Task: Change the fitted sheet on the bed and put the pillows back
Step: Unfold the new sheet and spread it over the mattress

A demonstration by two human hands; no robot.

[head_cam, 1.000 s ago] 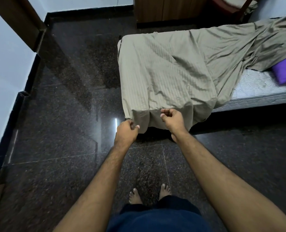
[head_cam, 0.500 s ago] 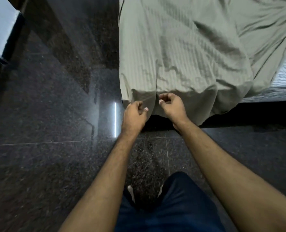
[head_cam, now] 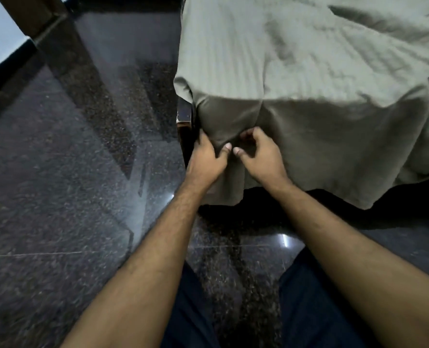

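The person is at the corner of the bed, working the fitted sheet (head_cam: 308, 71) down over it, so I take this to be the tucking step on the new sheet (no pillows are in sight from here). The left hand (head_cam: 205, 159) pinches a fold of the hanging cloth right beside the dark bed frame (head_cam: 184, 116), thumb pressed on the fabric; the right hand (head_cam: 261, 154) is curled into the same fold just beside it, thumbs nearly touching. The sheet lies spread over the bed top and drapes loose past both hands toward the dark floor (head_cam: 57, 184). Next, I reckon, the slack must be drawn under the corner and pulled taut.
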